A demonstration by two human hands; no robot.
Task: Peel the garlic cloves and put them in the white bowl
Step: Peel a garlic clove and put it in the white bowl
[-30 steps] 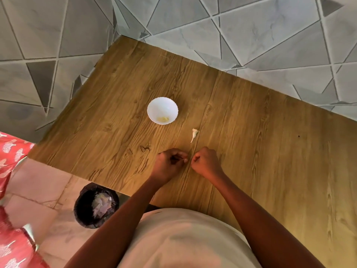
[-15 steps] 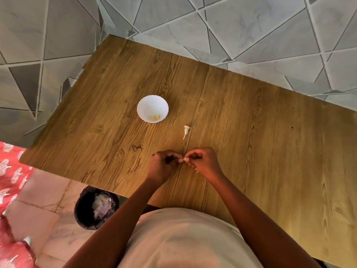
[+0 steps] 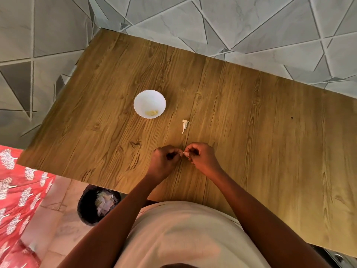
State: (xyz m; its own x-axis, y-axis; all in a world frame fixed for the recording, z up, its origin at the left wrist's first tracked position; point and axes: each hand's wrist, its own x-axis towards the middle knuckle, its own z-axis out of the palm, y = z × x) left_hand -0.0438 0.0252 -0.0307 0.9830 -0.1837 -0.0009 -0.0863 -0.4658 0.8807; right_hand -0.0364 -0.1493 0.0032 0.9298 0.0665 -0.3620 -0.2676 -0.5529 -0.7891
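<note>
Garlic clove sits pinched between your left hand and right hand, both grips closed on it, above the desk.

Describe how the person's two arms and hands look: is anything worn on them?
Both arms are bare from the lower edge of the picture up to the wrists; no sleeves, watch or bracelet show. The left hand and the right hand wear no gloves, and I see no rings on the fingers. A pale, cream-coloured cloth garment covers the torso.
</note>
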